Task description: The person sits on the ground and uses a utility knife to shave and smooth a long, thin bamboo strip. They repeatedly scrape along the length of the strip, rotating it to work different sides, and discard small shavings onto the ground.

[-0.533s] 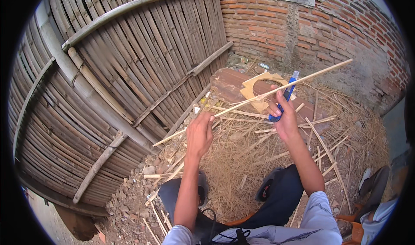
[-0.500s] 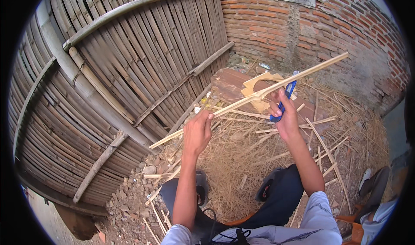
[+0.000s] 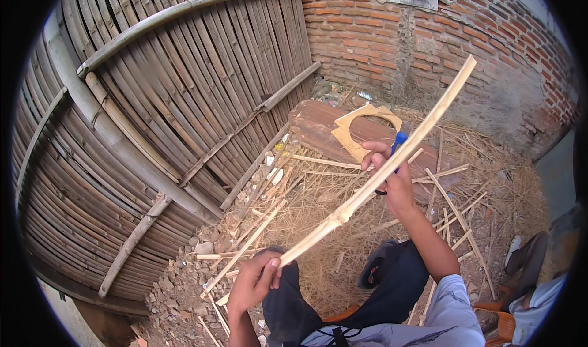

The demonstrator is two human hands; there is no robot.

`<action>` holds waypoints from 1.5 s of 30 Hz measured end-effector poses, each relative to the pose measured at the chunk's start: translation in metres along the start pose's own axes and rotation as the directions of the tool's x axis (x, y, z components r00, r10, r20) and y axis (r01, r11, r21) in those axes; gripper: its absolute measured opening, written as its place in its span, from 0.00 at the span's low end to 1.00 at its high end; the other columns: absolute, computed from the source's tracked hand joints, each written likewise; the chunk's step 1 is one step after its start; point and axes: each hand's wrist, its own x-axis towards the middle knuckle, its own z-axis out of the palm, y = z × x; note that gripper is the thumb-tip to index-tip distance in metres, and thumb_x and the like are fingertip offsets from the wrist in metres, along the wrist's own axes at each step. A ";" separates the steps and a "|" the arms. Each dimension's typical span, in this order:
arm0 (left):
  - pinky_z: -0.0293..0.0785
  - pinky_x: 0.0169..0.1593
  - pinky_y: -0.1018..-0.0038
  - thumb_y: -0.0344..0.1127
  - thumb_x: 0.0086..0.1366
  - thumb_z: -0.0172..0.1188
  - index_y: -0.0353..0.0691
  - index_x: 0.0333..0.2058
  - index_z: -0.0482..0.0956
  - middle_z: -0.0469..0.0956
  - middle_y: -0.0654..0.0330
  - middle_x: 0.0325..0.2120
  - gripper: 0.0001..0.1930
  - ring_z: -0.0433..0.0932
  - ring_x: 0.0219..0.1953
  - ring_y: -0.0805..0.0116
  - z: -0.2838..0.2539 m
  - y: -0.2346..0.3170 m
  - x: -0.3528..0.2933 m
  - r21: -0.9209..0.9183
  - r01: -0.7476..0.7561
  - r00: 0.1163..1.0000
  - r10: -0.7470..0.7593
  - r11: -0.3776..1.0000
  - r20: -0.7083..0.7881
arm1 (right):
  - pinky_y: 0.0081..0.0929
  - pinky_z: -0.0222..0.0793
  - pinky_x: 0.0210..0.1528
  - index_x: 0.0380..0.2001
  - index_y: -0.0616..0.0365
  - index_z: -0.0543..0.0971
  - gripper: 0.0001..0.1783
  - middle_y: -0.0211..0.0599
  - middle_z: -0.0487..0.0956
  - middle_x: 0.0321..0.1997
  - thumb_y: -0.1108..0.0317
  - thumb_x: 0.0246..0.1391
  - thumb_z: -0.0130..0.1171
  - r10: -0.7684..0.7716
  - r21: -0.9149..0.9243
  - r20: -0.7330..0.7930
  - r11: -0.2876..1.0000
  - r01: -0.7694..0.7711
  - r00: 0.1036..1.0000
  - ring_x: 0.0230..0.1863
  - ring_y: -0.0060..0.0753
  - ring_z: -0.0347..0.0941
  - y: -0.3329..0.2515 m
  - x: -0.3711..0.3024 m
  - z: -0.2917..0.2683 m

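Observation:
My left hand pinches the near end of a long, pale bamboo strip low in front of my left knee. From there the strip slants up and away to the right, with a knobby node along its near half. My right hand is farther along it, fingers curled, with the strip passing across its palm side. That hand also holds a blue utility knife, mostly hidden behind the strip and fingers; its blade cannot be made out.
A brown board lies ahead, bearing a tan sheet with a round hole. Bamboo strips and shavings litter the ground. A bamboo fence stands left, a brick wall behind. Another person's leg shows at right.
My left hand has drawn down toward me and now grips the strip's near end. The strip is tilted more steeply, its far end raised. The knife has become more hidden.

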 end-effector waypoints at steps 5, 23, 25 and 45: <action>0.72 0.26 0.76 0.34 0.83 0.50 0.33 0.45 0.80 0.75 0.65 0.22 0.12 0.75 0.20 0.76 0.007 -0.007 -0.013 -0.112 0.156 0.983 -0.143 0.981 0.113 | 0.13 0.47 0.19 0.60 0.61 0.79 0.22 0.38 0.82 0.42 0.57 0.73 0.56 0.134 0.312 0.096 0.937 -0.158 0.986 0.18 0.09 0.54 0.004 -0.001 -0.001; 0.73 0.27 0.79 0.30 0.77 0.62 0.32 0.52 0.77 0.82 0.63 0.28 0.11 0.78 0.25 0.79 0.013 -0.020 -0.009 -0.231 0.175 0.982 -0.155 0.957 0.104 | 0.13 0.48 0.20 0.63 0.60 0.75 0.20 0.43 0.87 0.48 0.64 0.72 0.59 0.152 0.184 0.057 0.970 -0.160 0.987 0.17 0.07 0.52 0.008 0.011 0.012; 0.77 0.29 0.78 0.30 0.77 0.63 0.31 0.57 0.75 0.83 0.62 0.30 0.15 0.81 0.27 0.77 0.011 -0.027 -0.011 -0.321 0.257 0.961 -0.205 0.911 0.187 | 0.13 0.48 0.20 0.62 0.60 0.76 0.20 0.43 0.87 0.47 0.64 0.73 0.59 0.151 0.180 0.050 0.971 -0.157 0.987 0.17 0.07 0.52 0.009 0.012 0.013; 0.77 0.37 0.59 0.40 0.74 0.66 0.34 0.59 0.74 0.82 0.50 0.27 0.22 0.85 0.30 0.56 0.061 0.028 0.055 0.294 -0.078 0.991 0.106 0.953 -0.080 | 0.16 0.58 0.27 0.60 0.59 0.77 0.20 0.38 0.87 0.50 0.60 0.71 0.61 0.193 -0.093 0.150 0.979 -0.180 0.970 0.23 0.10 0.60 0.001 -0.005 0.039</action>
